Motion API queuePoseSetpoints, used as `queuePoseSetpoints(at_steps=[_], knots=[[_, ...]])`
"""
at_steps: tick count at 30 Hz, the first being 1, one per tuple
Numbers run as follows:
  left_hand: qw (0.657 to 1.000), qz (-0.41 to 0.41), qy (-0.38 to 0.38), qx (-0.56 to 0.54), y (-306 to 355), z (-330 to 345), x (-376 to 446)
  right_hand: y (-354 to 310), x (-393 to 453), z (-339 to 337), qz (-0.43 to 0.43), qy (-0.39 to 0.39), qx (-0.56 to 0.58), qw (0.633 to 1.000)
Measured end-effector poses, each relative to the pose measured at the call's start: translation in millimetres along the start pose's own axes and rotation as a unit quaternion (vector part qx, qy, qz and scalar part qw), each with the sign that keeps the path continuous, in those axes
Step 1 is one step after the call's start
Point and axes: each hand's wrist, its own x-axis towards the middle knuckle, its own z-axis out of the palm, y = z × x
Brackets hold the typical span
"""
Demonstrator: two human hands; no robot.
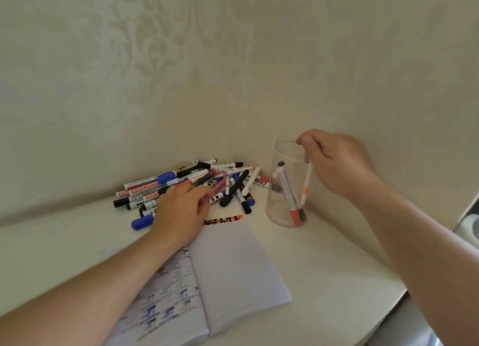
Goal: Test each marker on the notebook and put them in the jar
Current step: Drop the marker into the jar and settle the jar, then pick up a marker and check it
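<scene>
R hand (337,161) pinches orange-banded marker (306,182) inside jar (281,190); L hand (181,210) on marker pile (197,182), by notebook (233,268).

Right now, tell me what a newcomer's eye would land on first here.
First the heap of markers against the wall, with the left hand resting on it. Next the clear jar to its right, where the right hand lowers an orange-banded white marker. Nearer lies the open notebook.

Setting: a room in a home, probably a corner used as a desk.
Walls: damask-patterned cream wallpaper (160,68) is seen on both sides.
Surface: a cream tabletop (324,268) is fitted into the corner.
Contents: loose markers (197,187) and a notebook (233,268) are laid out.
</scene>
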Motion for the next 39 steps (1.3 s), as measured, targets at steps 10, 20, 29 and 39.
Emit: queuePoseSetpoints(at_steps=[10,20,29,39], knots=[[0.960,-0.099,0.140,-0.220,-12.7,-59.8,-4.5,-85.7,-57.4,43.5,-0.095,0.064,0.159,0.981],[0.955,0.072,-0.127,-0.259,-29.7,-73.5,-18.6,-100.2,-27.1,127.0,0.111,-0.219,0.597,0.763],[0.968,0.145,-0.131,-0.157,-38.4,-34.3,-8.5,-107.8,-31.3,157.0,0.128,-0.174,0.533,0.818],[0.960,0.043,-0.147,-0.236,-50.7,-50.3,-9.8,-116.4,-16.8,135.7,0.112,-0.189,0.547,0.808]])
